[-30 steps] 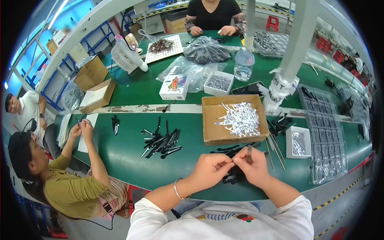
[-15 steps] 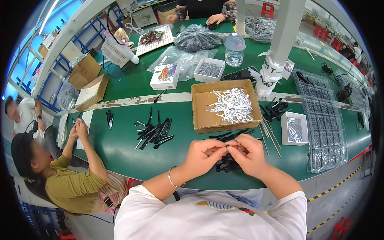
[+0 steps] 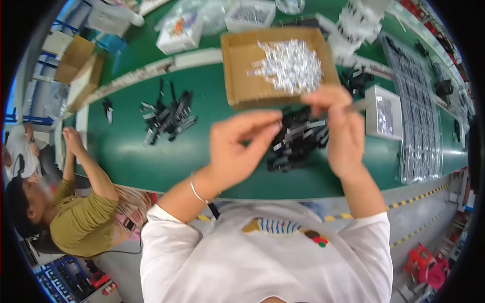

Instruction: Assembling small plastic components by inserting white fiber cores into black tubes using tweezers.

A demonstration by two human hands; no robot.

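My left hand (image 3: 235,146) is closed in a pinch, thumb and index fingertips together at the left side of a pile of black slim parts with silvery strips (image 3: 298,139). Whatever sits between those fingertips is too small and blurred to name. Over the pile's right side, my right hand (image 3: 346,129) is bent, its fingers smeared by motion near the front edge of a cardboard tray (image 3: 237,96). A blurred brownish strip (image 3: 359,105) shows beside its knuckles. White slender pieces (image 3: 290,65) lie heaped in the tray.
Another pile of black parts (image 3: 169,113) lies to the left. On the right are a white box of small metallic pieces (image 3: 374,126) and clear plastic trays (image 3: 422,136). A white printed box (image 3: 179,33) stands farther back. A co-worker (image 3: 81,207) sits at the left.
My hands, joined at the fingertips before, have come apart; the right has moved right and toward the cardboard tray. The whole view has tipped down, so the table sits higher in it.
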